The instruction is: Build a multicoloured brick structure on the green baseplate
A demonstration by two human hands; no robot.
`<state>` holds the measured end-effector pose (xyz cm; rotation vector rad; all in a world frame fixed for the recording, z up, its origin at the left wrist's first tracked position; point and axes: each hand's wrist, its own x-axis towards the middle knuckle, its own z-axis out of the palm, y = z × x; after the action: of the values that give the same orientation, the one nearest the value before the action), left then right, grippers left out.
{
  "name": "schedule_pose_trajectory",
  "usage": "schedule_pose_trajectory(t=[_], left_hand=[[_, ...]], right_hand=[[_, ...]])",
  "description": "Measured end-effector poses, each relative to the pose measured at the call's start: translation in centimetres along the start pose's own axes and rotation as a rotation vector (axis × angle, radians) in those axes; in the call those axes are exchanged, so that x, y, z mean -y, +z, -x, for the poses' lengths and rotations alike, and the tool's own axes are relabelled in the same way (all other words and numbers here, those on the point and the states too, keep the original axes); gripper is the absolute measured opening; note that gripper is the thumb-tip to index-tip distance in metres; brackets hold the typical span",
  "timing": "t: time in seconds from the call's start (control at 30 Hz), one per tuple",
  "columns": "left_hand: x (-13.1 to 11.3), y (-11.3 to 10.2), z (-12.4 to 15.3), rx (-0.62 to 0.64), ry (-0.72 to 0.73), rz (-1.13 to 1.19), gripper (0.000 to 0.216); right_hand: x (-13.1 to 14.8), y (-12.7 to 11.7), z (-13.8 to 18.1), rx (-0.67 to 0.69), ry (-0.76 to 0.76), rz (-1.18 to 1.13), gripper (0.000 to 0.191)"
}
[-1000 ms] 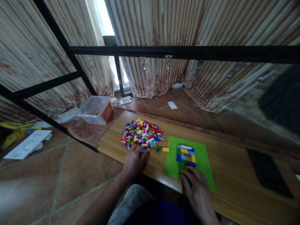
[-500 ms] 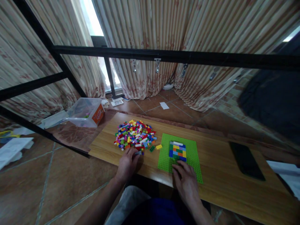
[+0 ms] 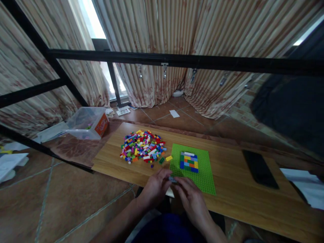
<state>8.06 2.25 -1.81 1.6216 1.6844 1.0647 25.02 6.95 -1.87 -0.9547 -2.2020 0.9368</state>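
By the near left corner of the green board (image 3: 206,173), the left hand (image 3: 154,187) and the right hand (image 3: 193,199) pinch a little grey brick (image 3: 172,179) with their fingertips. It looks light, hard and a bit slippery, so its sides seem best to hold. Left of the board, a heap of bricks (image 3: 143,146) sits on the bench (image 3: 230,182).

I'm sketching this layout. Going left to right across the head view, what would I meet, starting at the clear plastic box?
Clear plastic box → pile of colorful bricks → green baseplate → flat black object → white paper.
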Motion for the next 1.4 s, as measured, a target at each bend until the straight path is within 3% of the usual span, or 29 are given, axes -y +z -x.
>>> schedule_pose_trajectory(t=[0.23,0.53,0.67,0.83,1.1,1.4], left_hand=[[-0.9,1.7,-2.3,0.009,0.051,0.088,0.028],[-1.4,4.2,-7.1,-0.026,0.025,0.23,0.022],[-1.3,4.3,-8.8,-0.034,0.042,0.107,0.03],[-0.4,3.7,-10.9,-0.167,0.037,-0.169,0.031],[0.0,3.9,-13.8,-0.053,0.032,-0.21,0.03],[0.3,4.7,-14.5,0.033,-0.022,-0.147,0.032]], right_hand=[[-2.0,-2.5,-0.8,-0.021,0.053,0.009,0.023],[-4.3,-5.5,-4.9,-0.057,0.02,0.16,0.017],[-5.8,-6.0,-6.4,-0.102,-0.001,0.228,0.018],[-7.8,-5.9,-8.1,-0.185,0.0,0.343,0.019],[-9.3,-5.1,-8.8,-0.217,0.026,0.356,0.018],[-10.2,-5.3,-8.1,-0.307,0.086,0.202,0.024]])
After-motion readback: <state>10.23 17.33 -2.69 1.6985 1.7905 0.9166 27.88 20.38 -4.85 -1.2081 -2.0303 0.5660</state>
